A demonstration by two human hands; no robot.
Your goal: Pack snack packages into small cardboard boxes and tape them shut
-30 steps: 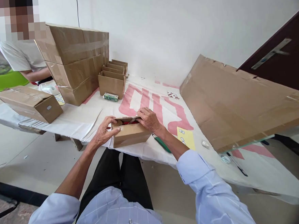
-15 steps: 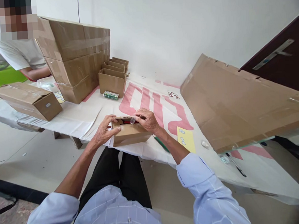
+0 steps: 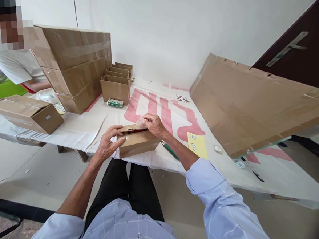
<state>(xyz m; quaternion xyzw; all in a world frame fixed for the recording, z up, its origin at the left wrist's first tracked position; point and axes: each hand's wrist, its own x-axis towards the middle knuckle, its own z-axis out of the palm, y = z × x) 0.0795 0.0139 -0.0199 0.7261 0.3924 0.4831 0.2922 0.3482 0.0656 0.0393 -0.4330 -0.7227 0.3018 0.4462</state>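
Observation:
A small cardboard box (image 3: pixel 139 145) lies at the table's front edge, its top slit partly open with something red and dark showing inside. My left hand (image 3: pixel 108 142) grips the box's left end, thumb on the near top flap and fingers on the far one. Between the thumb and fingers of my right hand (image 3: pixel 156 126), closed above the far flap, is a strip of clear tape (image 3: pixel 140 122). Beneath my right forearm lies a green object (image 3: pixel 169 150), partly hidden. A yellow sheet with blue drawings (image 3: pixel 197 146) is just to its right.
Stacked cartons (image 3: pixel 74 67) rise at the left, with a closed carton (image 3: pixel 25 112) before them. Open small boxes (image 3: pixel 115 90) stand behind a green-and-white packet (image 3: pixel 115 103). A big cardboard panel (image 3: pixel 257 105) leans at right near a black pen-like tool (image 3: pixel 252 169). Another person's arm (image 3: pixel 38 85) shows far left.
My right hand has lifted slightly, raising the strip of tape off the box's top. The far flap now sits lower over the opening. My left hand stays on the box; the view has shifted a little.

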